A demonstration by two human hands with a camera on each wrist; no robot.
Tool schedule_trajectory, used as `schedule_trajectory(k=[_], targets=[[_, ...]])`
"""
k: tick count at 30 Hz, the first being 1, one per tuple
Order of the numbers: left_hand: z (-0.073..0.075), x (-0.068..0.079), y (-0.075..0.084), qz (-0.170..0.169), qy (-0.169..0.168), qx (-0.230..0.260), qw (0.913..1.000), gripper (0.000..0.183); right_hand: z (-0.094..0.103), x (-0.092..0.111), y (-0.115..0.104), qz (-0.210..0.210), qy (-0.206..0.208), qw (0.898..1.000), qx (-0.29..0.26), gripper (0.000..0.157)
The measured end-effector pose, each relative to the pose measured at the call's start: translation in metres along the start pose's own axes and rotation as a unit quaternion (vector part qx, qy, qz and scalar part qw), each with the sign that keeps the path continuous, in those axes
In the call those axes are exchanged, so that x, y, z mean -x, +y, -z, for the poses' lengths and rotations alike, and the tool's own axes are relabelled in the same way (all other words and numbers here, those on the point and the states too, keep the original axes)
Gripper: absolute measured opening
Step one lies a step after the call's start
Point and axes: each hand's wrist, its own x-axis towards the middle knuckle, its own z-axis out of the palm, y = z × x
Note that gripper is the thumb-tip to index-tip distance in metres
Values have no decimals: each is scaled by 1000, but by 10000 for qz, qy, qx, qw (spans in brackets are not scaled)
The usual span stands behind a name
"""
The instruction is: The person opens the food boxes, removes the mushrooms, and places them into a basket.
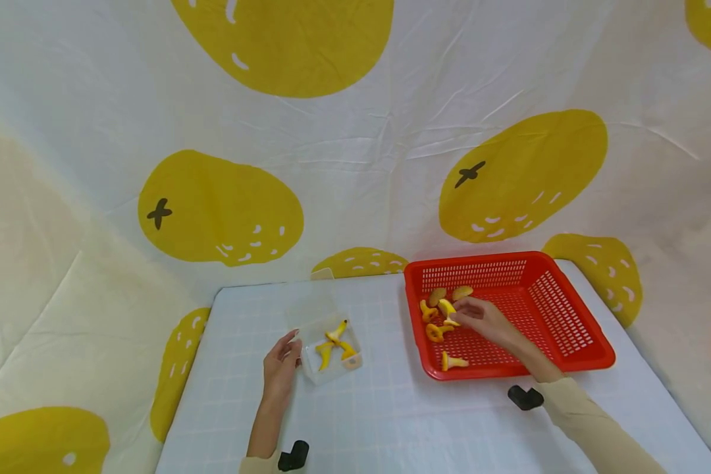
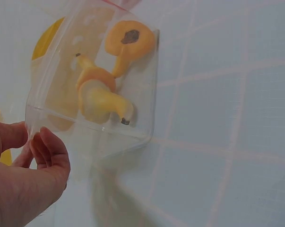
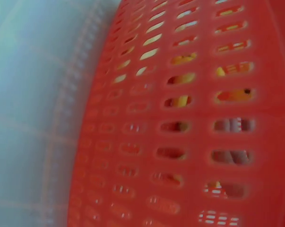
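A clear plastic box (image 1: pixel 316 375) with its lid (image 1: pixel 308 304) swung back stands on the table, left of centre. Several yellow chanterelle mushrooms (image 1: pixel 324 356) lie inside it. My left hand (image 1: pixel 280 368) pinches the box's left edge between thumb and fingers, as the left wrist view shows up close. Over the left part of a red basket (image 1: pixel 512 372), my right hand (image 1: pixel 480 317) pinches a yellow chanterelle (image 1: pixel 447 309) with its fingertips. In the right wrist view the slotted basket wall (image 3: pixel 147 113) hides most of that hand.
Inside the basket, more orange-yellow mushrooms (image 1: pixel 434 332) lie along the left side, one (image 1: pixel 453 361) near the front corner. Two tan oval pieces (image 1: pixel 438 296) sit at the back left. A patterned cloth (image 1: pixel 355 164) hangs behind the white table (image 1: pixel 379 421).
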Motion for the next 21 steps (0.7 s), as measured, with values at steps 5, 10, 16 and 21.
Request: schedule_trajectory(k=[5,10,16,21], targets=[[0,-1,0,48,26,-36,10000,39,3,1,9,-156,-29,9986,503,35],[0,-2,-1,122,26,-62,9999,38,2,2,17,-414,-23,9940,1008,30],[-1,-2,-2,90,18,-101,9999,38,-3,6,20,-736,69,9864,1467,26],[0,-2,-3,69,64,-114,9999,38,-3,4,20,-602,10,9851,1611,24]])
